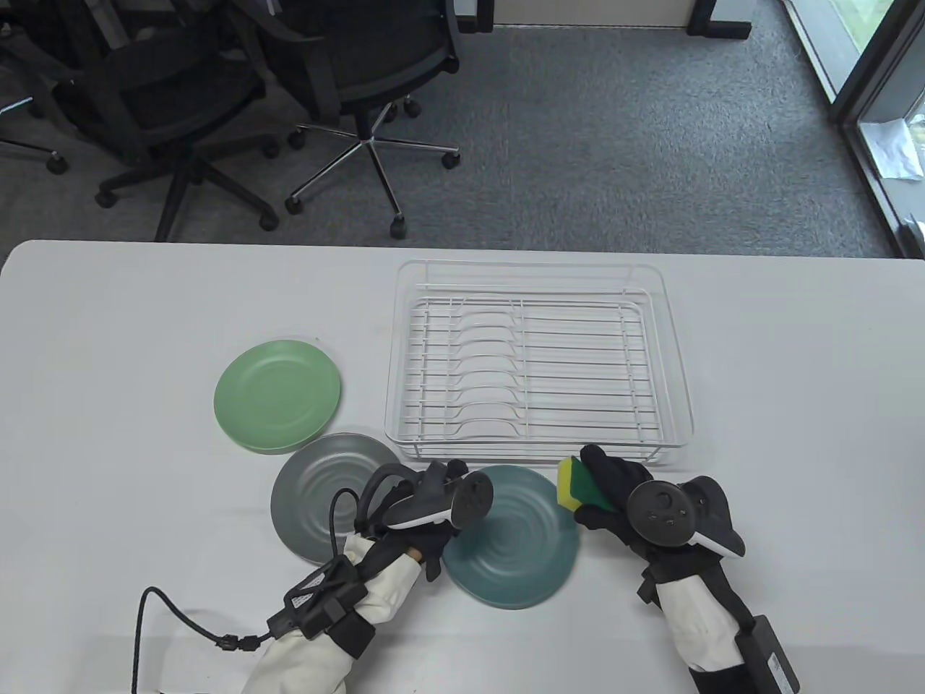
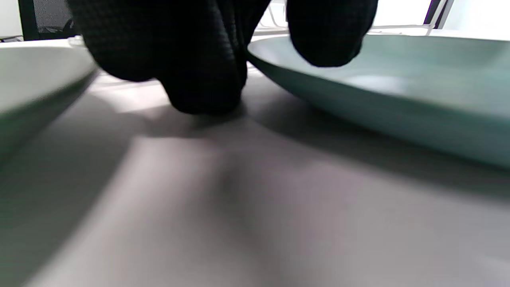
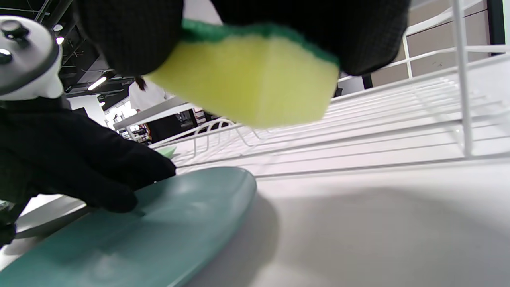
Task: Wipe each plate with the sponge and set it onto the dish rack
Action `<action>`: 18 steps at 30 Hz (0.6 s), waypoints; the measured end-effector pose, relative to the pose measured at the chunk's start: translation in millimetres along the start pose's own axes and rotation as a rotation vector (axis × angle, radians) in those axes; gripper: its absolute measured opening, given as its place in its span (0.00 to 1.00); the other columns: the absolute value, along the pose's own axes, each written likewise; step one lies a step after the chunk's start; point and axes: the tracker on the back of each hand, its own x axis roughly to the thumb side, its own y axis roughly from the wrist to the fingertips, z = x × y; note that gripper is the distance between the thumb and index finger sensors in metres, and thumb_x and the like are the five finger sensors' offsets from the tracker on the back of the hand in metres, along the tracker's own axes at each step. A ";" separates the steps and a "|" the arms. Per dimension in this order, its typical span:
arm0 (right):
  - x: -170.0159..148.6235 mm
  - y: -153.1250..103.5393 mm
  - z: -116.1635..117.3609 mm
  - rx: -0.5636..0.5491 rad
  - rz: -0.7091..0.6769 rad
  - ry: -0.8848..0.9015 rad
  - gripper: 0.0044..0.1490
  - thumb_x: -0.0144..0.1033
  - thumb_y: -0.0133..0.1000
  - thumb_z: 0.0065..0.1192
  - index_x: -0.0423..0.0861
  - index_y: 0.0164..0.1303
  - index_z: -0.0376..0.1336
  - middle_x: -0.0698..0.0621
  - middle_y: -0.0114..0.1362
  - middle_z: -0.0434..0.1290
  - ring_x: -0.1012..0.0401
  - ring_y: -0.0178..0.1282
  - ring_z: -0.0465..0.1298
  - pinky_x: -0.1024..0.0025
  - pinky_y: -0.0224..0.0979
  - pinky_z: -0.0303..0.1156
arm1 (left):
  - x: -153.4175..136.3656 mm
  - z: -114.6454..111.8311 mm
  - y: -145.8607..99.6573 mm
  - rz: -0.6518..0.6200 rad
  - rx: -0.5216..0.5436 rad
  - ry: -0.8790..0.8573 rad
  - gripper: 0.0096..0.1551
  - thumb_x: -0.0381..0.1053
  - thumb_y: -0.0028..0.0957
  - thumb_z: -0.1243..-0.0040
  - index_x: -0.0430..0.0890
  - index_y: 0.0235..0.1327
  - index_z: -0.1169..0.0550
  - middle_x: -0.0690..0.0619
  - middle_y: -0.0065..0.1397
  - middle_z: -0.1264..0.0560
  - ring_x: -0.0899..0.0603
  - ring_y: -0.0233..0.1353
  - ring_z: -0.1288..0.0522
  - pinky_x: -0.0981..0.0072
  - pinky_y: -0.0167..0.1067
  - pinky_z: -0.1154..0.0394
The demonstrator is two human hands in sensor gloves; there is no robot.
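Note:
A teal plate point(image 1: 520, 549) lies at the table's front, just before the white wire dish rack point(image 1: 538, 361). My left hand point(image 1: 444, 520) is at the plate's left rim. In the left wrist view its thumb point(image 2: 326, 40) sits over the teal plate point(image 2: 398, 91) while the other fingers point(image 2: 203, 79) touch the table beside the rim. My right hand point(image 1: 600, 491) holds a yellow and green sponge point(image 1: 571, 483) just off the plate's right rim, above the table. The sponge point(image 3: 247, 79) hangs above the table, clear of the teal plate point(image 3: 179, 231).
A grey plate point(image 1: 318, 499) lies left of the teal one, partly under my left wrist. A light green plate point(image 1: 278, 396) lies behind it. No plates stand in the rack. Office chairs point(image 1: 361, 87) stand beyond the table's far edge.

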 end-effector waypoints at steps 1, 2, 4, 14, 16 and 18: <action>0.1 0.0 -0.1 0.000 0.000 0.001 0.52 0.49 0.56 0.61 0.35 0.84 0.51 0.34 0.79 0.65 0.38 0.75 0.65 0.42 0.75 0.66 | -0.1 -0.1 0.9 0.004 -0.002 0.003 0.46 0.55 0.56 0.37 0.28 0.80 0.33 0.41 0.63 0.20 0.48 0.49 0.15 0.63 0.44 0.16; 0.2 0.2 0.0 0.002 0.000 0.002 0.52 0.49 0.56 0.61 0.35 0.84 0.51 0.34 0.79 0.65 0.38 0.75 0.65 0.42 0.75 0.66 | -0.5 -0.4 2.1 0.008 -0.009 0.004 0.46 0.54 0.55 0.37 0.28 0.79 0.33 0.42 0.62 0.20 0.49 0.48 0.14 0.64 0.43 0.16; 0.4 0.2 0.1 0.004 -0.001 0.003 0.51 0.49 0.56 0.61 0.35 0.84 0.51 0.34 0.79 0.65 0.38 0.75 0.65 0.42 0.74 0.66 | -1.2 -1.0 3.3 0.013 -0.008 0.000 0.44 0.52 0.55 0.36 0.29 0.78 0.32 0.43 0.60 0.19 0.50 0.47 0.14 0.65 0.42 0.15; -0.2 0.5 1.5 0.007 0.002 0.006 0.51 0.50 0.57 0.60 0.34 0.84 0.51 0.33 0.78 0.66 0.38 0.74 0.67 0.45 0.73 0.69 | -17.0 -2.1 -3.0 -0.004 0.019 -0.190 0.34 0.49 0.54 0.35 0.33 0.70 0.25 0.45 0.54 0.18 0.51 0.44 0.15 0.64 0.41 0.16; -1.6 0.0 -0.4 -0.004 0.010 0.005 0.51 0.50 0.57 0.60 0.34 0.84 0.51 0.33 0.78 0.66 0.38 0.74 0.67 0.45 0.73 0.69 | -21.3 1.0 -4.7 -0.005 0.038 -0.231 0.33 0.49 0.54 0.34 0.34 0.69 0.24 0.45 0.53 0.18 0.52 0.43 0.15 0.65 0.40 0.15; -3.7 -0.7 -2.7 -0.019 0.019 0.018 0.51 0.51 0.57 0.60 0.34 0.83 0.51 0.33 0.78 0.67 0.39 0.73 0.69 0.46 0.70 0.71 | -26.6 5.2 -7.1 -0.014 0.057 -0.290 0.32 0.49 0.54 0.34 0.35 0.67 0.24 0.46 0.53 0.18 0.52 0.43 0.15 0.65 0.40 0.15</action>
